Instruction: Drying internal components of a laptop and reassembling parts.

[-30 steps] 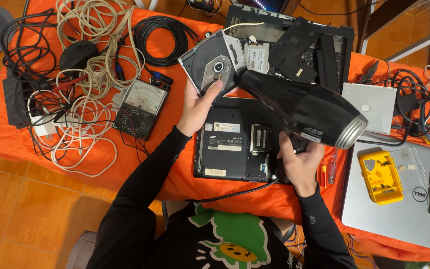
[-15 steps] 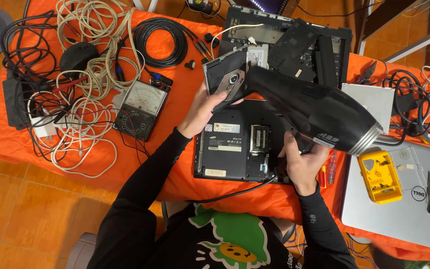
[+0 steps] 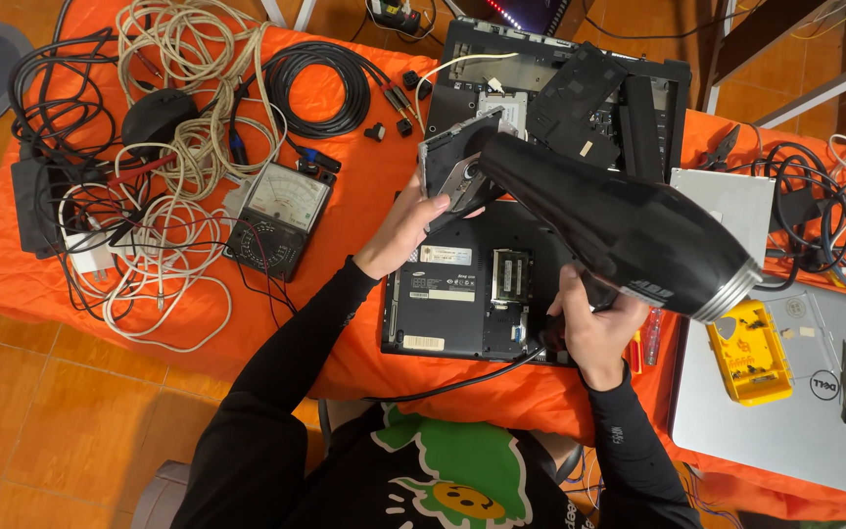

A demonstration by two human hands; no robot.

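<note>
My left hand [image 3: 401, 232] grips a grey optical disc drive [image 3: 454, 167] by its lower edge, tilted up on edge above an upturned black laptop [image 3: 467, 286]. My right hand [image 3: 594, 328] is closed round the handle of a large black hair dryer [image 3: 619, 223]. The dryer's nozzle points at the drive and almost touches it; its silver rear end sticks out to the right. A black power cord [image 3: 462, 380] runs from the handle down over the table's front edge. The laptop lies bottom-up with an open memory bay.
An orange cloth [image 3: 345, 245] covers the table. An analogue multimeter [image 3: 278, 217] and tangled cables [image 3: 164, 167] lie at the left. A second opened laptop [image 3: 629, 83] is at the back. A silver laptop [image 3: 785, 411] and a yellow tool [image 3: 748, 351] sit at the right.
My left hand has tilted the disc drive further up on edge. The hair dryer has swung so its rear end sits lower and farther right, nozzle still at the drive.
</note>
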